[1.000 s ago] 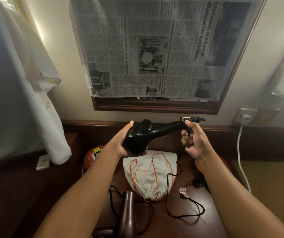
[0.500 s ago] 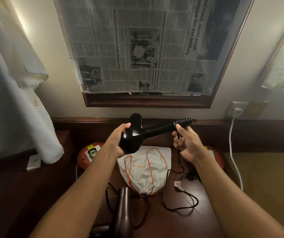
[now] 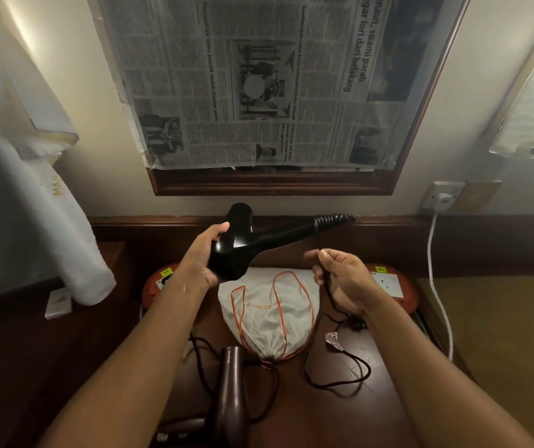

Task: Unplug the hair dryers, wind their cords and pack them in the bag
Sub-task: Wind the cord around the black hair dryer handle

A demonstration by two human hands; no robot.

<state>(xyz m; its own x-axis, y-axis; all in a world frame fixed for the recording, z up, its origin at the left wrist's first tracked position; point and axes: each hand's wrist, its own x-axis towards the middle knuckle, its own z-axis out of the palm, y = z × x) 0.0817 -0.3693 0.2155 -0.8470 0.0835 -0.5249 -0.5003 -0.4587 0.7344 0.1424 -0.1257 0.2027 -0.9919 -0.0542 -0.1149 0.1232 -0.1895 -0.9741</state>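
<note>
At far left of the frame a white towel [image 3: 49, 202] hangs down the wall, with a small white card [image 3: 58, 307] on the dark ledge below it. Left of centre, the left hand [image 3: 199, 263] holds the black hair dryer [image 3: 243, 244] in the air above the tabletop [image 3: 372, 415], fingers curled round its body; the barrel points up toward the wall and the handle runs out to the right. Several turns of the black cord [image 3: 331, 220] are wound round the handle's end, and one strand drops from there to the right hand [image 3: 344, 282]. Top centre, a newspaper sheet [image 3: 259, 79] covers a wooden-framed mirror [image 3: 272, 185]. Below the dryer, a white drawstring bag [image 3: 268, 312] with orange strings lies flat on the tabletop, its gathered mouth toward the bottom of the frame. At lower centre, a brown hair dryer [image 3: 230, 392] lies on the tabletop just beside the bag's mouth. Right of centre, the right hand pinches the cord between thumb and fingers; the rest of the cord falls past the palm and loops loosely on the tabletop. At right, a white plug [image 3: 441, 199] sits in a wall socket, its white cable hanging down.
</note>
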